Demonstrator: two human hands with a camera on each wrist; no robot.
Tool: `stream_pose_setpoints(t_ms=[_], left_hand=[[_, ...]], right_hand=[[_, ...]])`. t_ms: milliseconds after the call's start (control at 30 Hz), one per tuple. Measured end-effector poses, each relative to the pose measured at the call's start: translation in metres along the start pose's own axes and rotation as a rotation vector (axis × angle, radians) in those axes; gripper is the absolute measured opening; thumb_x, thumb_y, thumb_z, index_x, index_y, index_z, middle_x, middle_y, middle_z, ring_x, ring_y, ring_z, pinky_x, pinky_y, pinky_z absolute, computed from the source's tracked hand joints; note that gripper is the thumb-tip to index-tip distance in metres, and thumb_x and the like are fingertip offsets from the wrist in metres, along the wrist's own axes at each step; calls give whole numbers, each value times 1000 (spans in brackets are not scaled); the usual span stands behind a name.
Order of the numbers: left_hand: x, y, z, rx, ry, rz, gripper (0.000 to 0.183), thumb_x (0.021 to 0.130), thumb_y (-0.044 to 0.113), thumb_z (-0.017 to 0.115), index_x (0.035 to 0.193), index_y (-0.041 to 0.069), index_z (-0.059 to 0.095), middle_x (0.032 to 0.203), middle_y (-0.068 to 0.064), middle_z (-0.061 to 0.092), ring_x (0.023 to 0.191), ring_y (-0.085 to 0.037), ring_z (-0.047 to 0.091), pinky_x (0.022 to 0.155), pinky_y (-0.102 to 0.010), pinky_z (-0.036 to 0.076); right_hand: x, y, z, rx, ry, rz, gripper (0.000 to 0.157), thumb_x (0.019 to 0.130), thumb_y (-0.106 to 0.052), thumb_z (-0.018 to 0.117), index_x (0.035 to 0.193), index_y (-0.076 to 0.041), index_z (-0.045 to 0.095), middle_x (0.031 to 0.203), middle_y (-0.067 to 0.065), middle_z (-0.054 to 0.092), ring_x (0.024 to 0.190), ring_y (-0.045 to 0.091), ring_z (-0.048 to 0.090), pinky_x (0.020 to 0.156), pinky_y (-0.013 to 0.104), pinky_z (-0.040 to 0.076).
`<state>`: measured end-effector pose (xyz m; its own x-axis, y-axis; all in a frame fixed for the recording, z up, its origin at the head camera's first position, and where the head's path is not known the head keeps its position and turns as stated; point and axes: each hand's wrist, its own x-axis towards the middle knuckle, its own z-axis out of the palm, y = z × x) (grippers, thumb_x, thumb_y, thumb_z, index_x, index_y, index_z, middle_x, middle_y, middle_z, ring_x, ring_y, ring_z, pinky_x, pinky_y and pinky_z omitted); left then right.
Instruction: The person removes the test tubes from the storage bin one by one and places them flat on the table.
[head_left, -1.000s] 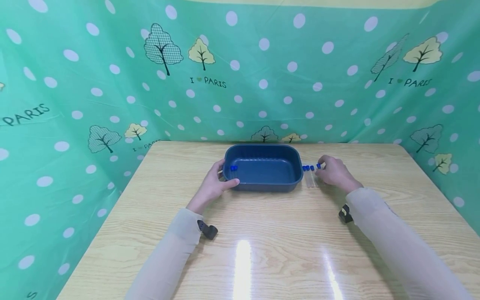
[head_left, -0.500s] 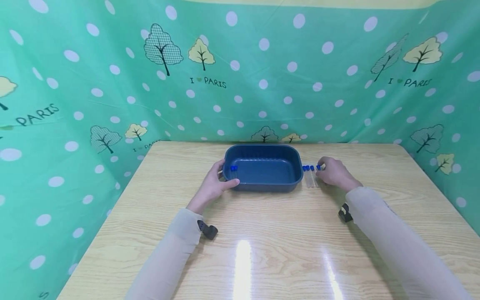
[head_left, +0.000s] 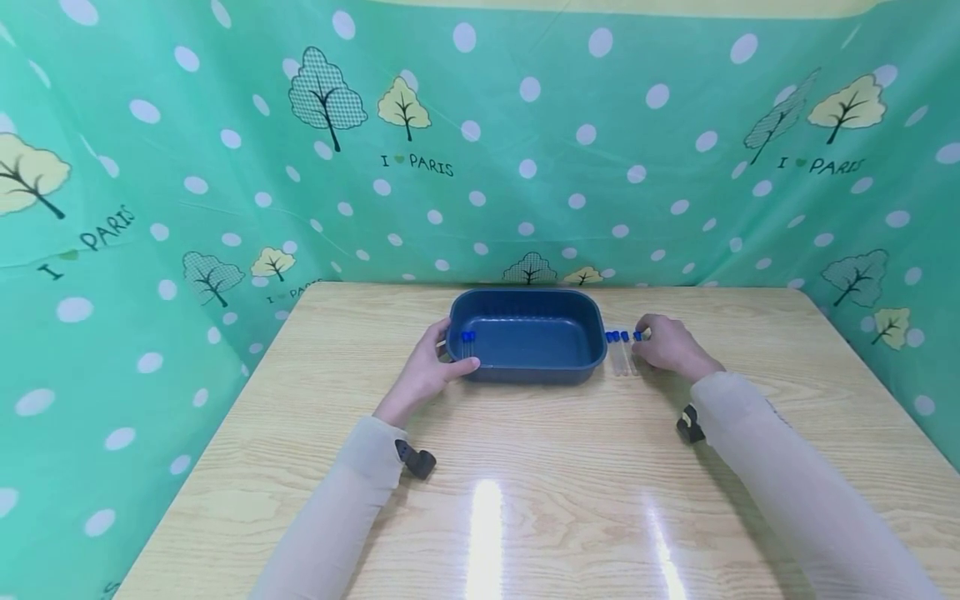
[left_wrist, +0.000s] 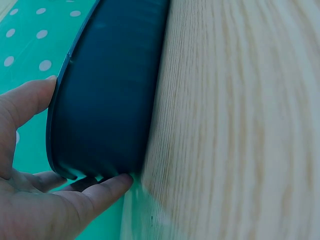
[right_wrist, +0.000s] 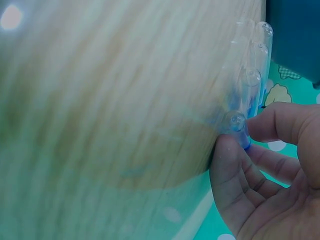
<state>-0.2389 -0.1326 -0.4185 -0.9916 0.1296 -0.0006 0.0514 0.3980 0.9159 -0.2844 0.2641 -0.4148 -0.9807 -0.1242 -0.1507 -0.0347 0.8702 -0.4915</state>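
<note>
A dark blue plastic basin [head_left: 525, 377] stands on the wooden table. My left hand [head_left: 429, 367] holds its left front corner. In the left wrist view the thumb [left_wrist: 37, 97] touches the rim, and the fingers lie along the end wall. Two clear test tubes with blue caps [head_left: 468, 337] are inside at the basin's left end. To the basin's right, several more capped test tubes [head_left: 619, 357] lie side by side on the table. My right hand [head_left: 670, 343] pinches the rightmost test tube [right_wrist: 235, 121] between thumb and fingers, its blue cap showing by the fingertips.
A wooden table [head_left: 555, 467] spreads out in front of the basin. Green dotted cloth [head_left: 525, 200] hangs behind the table and along both sides. Each sleeve cuff carries a small black device [head_left: 416, 460].
The right hand has shifted very slightly at the rightmost test tube. The left hand and the basin have stayed in place.
</note>
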Motion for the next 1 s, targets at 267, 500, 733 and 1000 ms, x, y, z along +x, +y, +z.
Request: stream_pose_setpoints(t_ms=[267,500,733,1000], left_hand=[[-1,1,0,-2,3,-5,89,79,26,79,150,14,27,149,-11,35,134,-34,37,108,-47,34],[-1,1,0,-10,-6,11,90,78,25,79,150,12,26,149,-12,35,134,-35,36,108,-48,34],[-1,1,0,-16,0,25,89,79,24,79,149,10,27,147,-14,36,132,-36,39,105,-47,37],[-1,1,0,-8,0,21,89,79,26,79,149,11,26,148,-13,36,133,-35,38,106,-47,37]], right_hand=[[-1,-1,-1,-4,-6,8,44,91,-13,54,126,11,45,72,12,59,53,18,57,53,30,46],[-1,-2,-1,3,-12,13,43,91,-13,54,126,11,45,68,10,58,54,18,57,52,30,47],[-2,-3,-2,12,-27,18,46,90,-13,53,128,12,44,68,9,57,56,18,55,53,30,46],[-4,-5,-3,23,-26,15,46,93,-17,51,128,13,43,67,9,56,55,18,54,51,30,45]])
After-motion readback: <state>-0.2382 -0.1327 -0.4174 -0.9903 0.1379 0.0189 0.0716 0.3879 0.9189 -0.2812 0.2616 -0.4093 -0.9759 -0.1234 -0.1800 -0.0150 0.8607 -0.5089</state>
